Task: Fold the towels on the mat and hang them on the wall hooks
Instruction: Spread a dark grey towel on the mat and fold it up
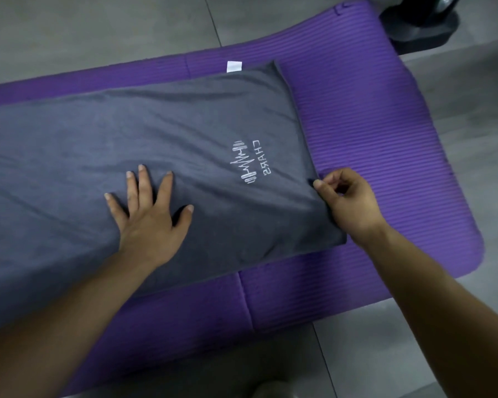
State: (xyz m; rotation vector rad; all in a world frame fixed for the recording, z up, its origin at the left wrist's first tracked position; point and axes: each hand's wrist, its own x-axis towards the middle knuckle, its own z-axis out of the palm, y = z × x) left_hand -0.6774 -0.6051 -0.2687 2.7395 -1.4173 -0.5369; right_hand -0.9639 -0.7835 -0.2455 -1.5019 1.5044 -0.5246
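Lying flat on the purple mat point(371, 116), the gray towel point(156, 133) is pressed by the left hand point(150, 214) — fingers spread wide — and its edge is pinched by the right hand point(348, 199).

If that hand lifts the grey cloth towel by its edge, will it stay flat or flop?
Probably floppy: the grey cloth towel wrinkles around the left hand. Likely light, since the right hand pinches its edge with fingertips.

A grey tiled floor point(98, 30) is seen, divided by thin dark joints — at the top right, a black rounded base point(420, 27) is set on it.
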